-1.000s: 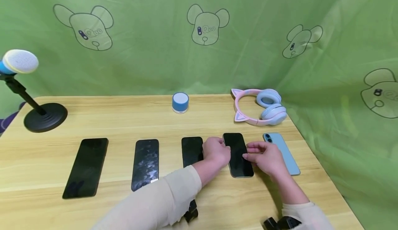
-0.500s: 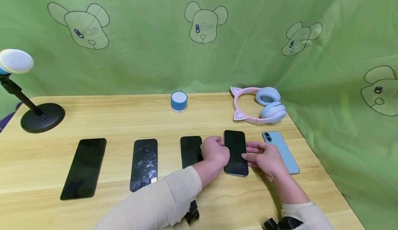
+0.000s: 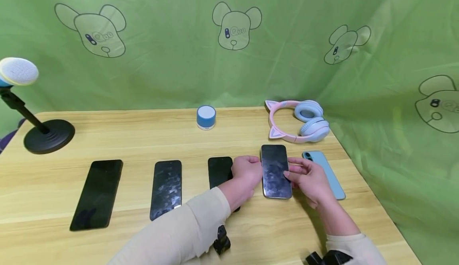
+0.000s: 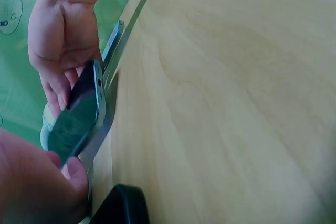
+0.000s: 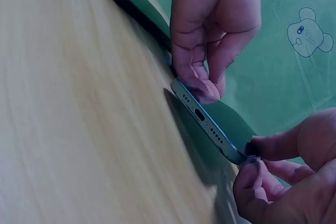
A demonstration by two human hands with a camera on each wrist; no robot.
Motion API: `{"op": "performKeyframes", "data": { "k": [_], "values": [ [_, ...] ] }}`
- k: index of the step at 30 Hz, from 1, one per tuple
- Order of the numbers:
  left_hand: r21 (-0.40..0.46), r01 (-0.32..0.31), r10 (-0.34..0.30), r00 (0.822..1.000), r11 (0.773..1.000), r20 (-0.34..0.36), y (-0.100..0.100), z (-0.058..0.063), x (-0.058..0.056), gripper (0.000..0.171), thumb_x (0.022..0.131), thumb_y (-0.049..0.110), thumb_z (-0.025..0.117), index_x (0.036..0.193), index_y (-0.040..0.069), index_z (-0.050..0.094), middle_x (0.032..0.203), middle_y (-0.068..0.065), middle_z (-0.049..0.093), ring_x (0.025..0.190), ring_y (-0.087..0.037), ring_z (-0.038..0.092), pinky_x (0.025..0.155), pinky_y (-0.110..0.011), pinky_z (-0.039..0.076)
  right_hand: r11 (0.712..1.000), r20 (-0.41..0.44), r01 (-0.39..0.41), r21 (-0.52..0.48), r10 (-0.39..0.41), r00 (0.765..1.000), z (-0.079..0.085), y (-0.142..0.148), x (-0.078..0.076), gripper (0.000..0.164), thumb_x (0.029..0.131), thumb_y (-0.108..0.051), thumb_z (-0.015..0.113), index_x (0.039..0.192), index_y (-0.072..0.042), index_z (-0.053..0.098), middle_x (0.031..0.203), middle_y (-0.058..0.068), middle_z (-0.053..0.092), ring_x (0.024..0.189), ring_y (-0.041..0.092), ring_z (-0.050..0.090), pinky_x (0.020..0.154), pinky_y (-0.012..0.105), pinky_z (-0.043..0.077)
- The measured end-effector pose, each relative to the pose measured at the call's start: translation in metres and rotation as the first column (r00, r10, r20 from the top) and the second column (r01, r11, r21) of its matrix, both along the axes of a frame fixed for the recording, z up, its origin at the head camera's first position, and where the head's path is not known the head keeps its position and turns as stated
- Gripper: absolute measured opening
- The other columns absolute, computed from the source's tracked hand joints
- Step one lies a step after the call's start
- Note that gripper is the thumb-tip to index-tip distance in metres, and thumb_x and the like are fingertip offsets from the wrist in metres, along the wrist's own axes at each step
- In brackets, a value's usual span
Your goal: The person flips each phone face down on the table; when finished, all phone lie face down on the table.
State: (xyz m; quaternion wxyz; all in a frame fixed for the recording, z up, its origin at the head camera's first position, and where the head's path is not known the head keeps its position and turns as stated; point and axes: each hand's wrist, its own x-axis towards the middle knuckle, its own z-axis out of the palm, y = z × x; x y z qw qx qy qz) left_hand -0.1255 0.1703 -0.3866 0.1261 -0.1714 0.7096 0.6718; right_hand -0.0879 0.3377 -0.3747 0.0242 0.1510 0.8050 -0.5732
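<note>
Pinched at its long edges by the left hand and the right hand, a dark-screened phone is held just above the table, right of centre. It is flanked by a black phone at left and a light-blue phone at right; headphones are seen farther off.

Left hand and right hand grip phone at opposite long edges; blue phone beside right hand; headphones behind.
</note>
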Motion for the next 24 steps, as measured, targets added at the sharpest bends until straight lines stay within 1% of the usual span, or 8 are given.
{"op": "performKeyframes", "data": {
  "k": [3,5,8,12,15,19,22,24],
  "values": [
    [0.064,0.023,-0.025,0.999,0.998,0.02,-0.001,0.002,-0.002,0.021,0.081,-0.007,0.067,0.089,0.009,0.076,0.086,0.002,0.067,0.083,-0.014,0.061,0.076,-0.03,0.052,1.0,0.002,0.018,-0.009,-0.017,1.0,0.002,0.002,0.001,0.052,0.089,0.005,0.07,0.138,0.006,0.05,0.099,0.008,0.066,0.073,0.013,0.064,0.062,0.03,0.056],
    [0.128,0.043,-0.046,0.999,0.991,0.018,-0.001,0.004,-0.004,0.026,0.079,-0.013,0.063,0.09,0.006,0.076,0.083,0.0,0.069,0.078,-0.012,0.062,0.071,-0.028,0.053,1.0,0.013,0.019,-0.013,-0.019,1.0,0.003,0.003,0.001,0.053,0.09,0.003,0.07,0.139,0.005,0.05,0.1,0.008,0.066,0.074,0.014,0.063,0.063,0.031,0.056],
    [0.215,0.066,-0.069,0.998,0.974,0.009,-0.001,0.008,-0.005,0.03,0.079,-0.019,0.059,0.09,0.004,0.075,0.08,-0.003,0.068,0.069,-0.013,0.061,0.065,-0.026,0.053,0.999,0.034,0.024,-0.029,-0.023,0.999,0.004,0.003,0.002,0.053,0.091,0.001,0.07,0.14,0.003,0.049,0.103,0.008,0.065,0.077,0.015,0.063,0.065,0.032,0.056],
    [0.302,0.126,-0.128,0.992,0.945,-0.01,0.0,0.01,-0.006,0.031,0.079,-0.022,0.056,0.093,0.0,0.072,0.08,-0.007,0.066,0.065,-0.014,0.059,0.061,-0.027,0.053,0.997,0.041,0.024,-0.069,-0.021,0.999,0.005,0.003,0.002,0.053,0.093,0.001,0.069,0.141,0.003,0.048,0.106,0.009,0.067,0.083,0.016,0.066,0.068,0.032,0.057],
    [0.359,0.169,-0.179,0.984,0.918,-0.006,0.002,0.008,-0.007,0.031,0.082,-0.021,0.055,0.099,-0.001,0.071,0.084,-0.009,0.067,0.068,-0.015,0.062,0.063,-0.03,0.056,0.996,0.029,0.017,-0.091,-0.015,0.999,0.005,0.002,0.002,0.053,0.093,0.0,0.069,0.142,0.003,0.048,0.104,0.007,0.068,0.082,0.015,0.067,0.067,0.033,0.057],
    [0.399,0.187,-0.204,0.979,0.898,0.001,0.003,0.008,-0.007,0.027,0.087,-0.016,0.058,0.105,0.0,0.07,0.087,-0.01,0.068,0.071,-0.018,0.065,0.067,-0.034,0.058,0.996,0.013,0.019,-0.082,-0.018,1.0,0.005,-0.001,0.002,0.055,0.092,-0.005,0.072,0.142,0.0,0.05,0.103,0.007,0.067,0.08,0.015,0.066,0.066,0.032,0.057],
    [0.421,0.196,-0.214,0.977,0.885,-0.004,0.003,0.011,-0.006,0.027,0.087,-0.014,0.061,0.108,0.0,0.069,0.087,-0.011,0.069,0.073,-0.02,0.066,0.069,-0.035,0.058,0.999,0.003,0.01,-0.053,-0.01,1.0,0.006,-0.005,0.003,0.055,0.092,-0.012,0.074,0.142,-0.001,0.053,0.11,0.012,0.065,0.083,0.015,0.065,0.068,0.031,0.057],
    [0.435,0.213,-0.229,0.973,0.875,-0.016,0.002,0.012,-0.005,0.029,0.086,-0.015,0.062,0.111,-0.001,0.069,0.088,-0.012,0.07,0.077,-0.022,0.068,0.072,-0.037,0.058,0.999,-0.013,-0.008,-0.038,0.007,1.0,0.007,-0.008,0.004,0.055,0.093,-0.016,0.074,0.141,0.0,0.054,0.119,0.016,0.063,0.087,0.016,0.066,0.07,0.032,0.057]
  ]
}}
